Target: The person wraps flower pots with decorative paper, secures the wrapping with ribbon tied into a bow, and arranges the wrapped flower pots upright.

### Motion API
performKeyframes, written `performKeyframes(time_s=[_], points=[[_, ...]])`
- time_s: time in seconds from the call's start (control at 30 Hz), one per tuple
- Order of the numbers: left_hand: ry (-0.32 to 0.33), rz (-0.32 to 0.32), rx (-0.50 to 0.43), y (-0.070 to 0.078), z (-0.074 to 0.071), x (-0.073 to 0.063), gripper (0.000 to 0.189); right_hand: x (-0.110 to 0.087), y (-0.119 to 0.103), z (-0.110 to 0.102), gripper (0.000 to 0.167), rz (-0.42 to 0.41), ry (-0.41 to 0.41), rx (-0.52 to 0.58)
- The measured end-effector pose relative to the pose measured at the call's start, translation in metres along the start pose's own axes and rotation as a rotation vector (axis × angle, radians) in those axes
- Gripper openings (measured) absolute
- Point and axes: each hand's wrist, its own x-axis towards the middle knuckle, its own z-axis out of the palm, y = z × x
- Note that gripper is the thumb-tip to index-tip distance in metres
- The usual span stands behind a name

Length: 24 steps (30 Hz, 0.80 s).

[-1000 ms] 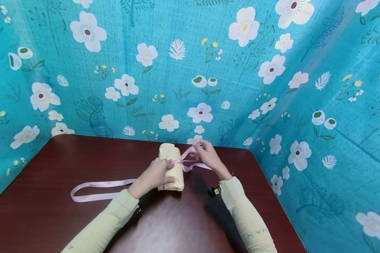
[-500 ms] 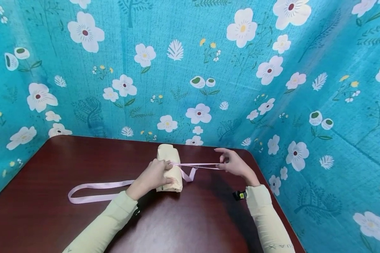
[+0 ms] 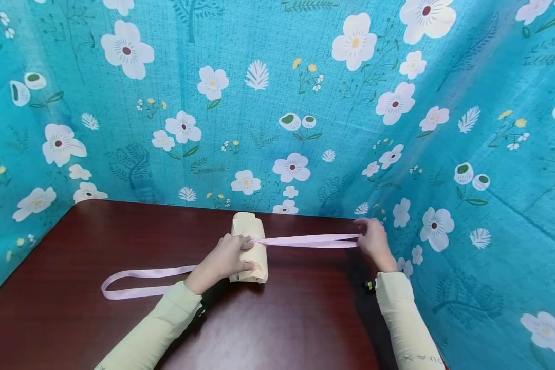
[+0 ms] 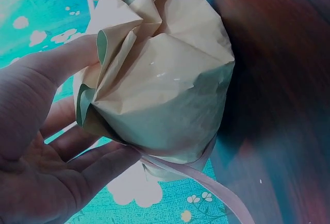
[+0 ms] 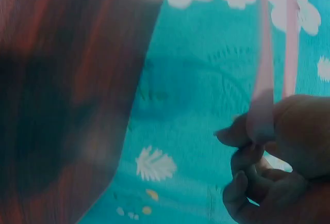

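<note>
A cream paper-wrapped bundle (image 3: 261, 262) lies near the back of the table, its end folds creased and tucked in the left wrist view. My left hand (image 3: 224, 259) grips its left side, thumb on the near end and fingers over the top. Around the bundle's middle runs a pink ribbon (image 3: 305, 240), stretched taut to the right in two strands. At the far end of those strands, my right hand (image 3: 374, 242) pinches the ribbon, which bends over the fingers in the right wrist view. Fingers of the left hand partly cover the spot where the ribbon crosses the bundle.
A long slack loop of the same ribbon (image 3: 134, 293) lies on the tabletop to the left, passing behind the left forearm. The dark red table (image 3: 277, 324) ends at a blue floral curtain (image 3: 259, 128) behind and on the right.
My right hand has moved well to the right, drawing the ribbon from loose loops into straight, taut strands. My left hand has stayed on the bundle.
</note>
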Motion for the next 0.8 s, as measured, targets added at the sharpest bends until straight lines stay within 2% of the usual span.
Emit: performKeyframes(time_s=[0.1,0.17,0.27,0.33,0.47,0.53,0.6,0.7,0.8], points=[[-0.008,-0.003,-0.009,0.001,0.000,0.001,0.062,0.001,0.013,-0.008,0.041,0.046,0.049,-0.010],[-0.014,-0.006,-0.018,0.000,0.000,0.001,0.062,0.000,0.019,-0.011,0.041,0.070,0.034,-0.009],[-0.019,0.001,-0.015,0.000,-0.001,0.001,0.063,-0.002,0.021,-0.007,0.041,0.057,-0.078,-0.013],[-0.019,0.007,-0.021,-0.002,-0.002,0.001,0.062,-0.004,0.012,0.001,0.043,-0.005,-0.195,-0.006],[-0.022,0.006,-0.031,-0.004,-0.004,-0.001,0.062,-0.010,-0.026,0.029,0.048,-0.216,-0.378,0.040],[-0.029,0.013,-0.028,-0.006,-0.004,-0.002,0.062,-0.014,-0.053,0.045,0.046,-0.338,-0.404,0.094],[-0.030,0.032,-0.026,-0.007,-0.003,-0.002,0.061,-0.016,-0.084,0.060,0.044,-0.412,-0.418,0.165],[-0.018,0.076,-0.031,-0.008,-0.002,-0.001,0.061,-0.014,-0.128,0.078,0.040,-0.465,-0.435,0.270],[-0.011,0.117,-0.050,-0.011,-0.001,-0.003,0.060,-0.012,-0.158,0.098,0.031,-0.459,-0.445,0.357]])
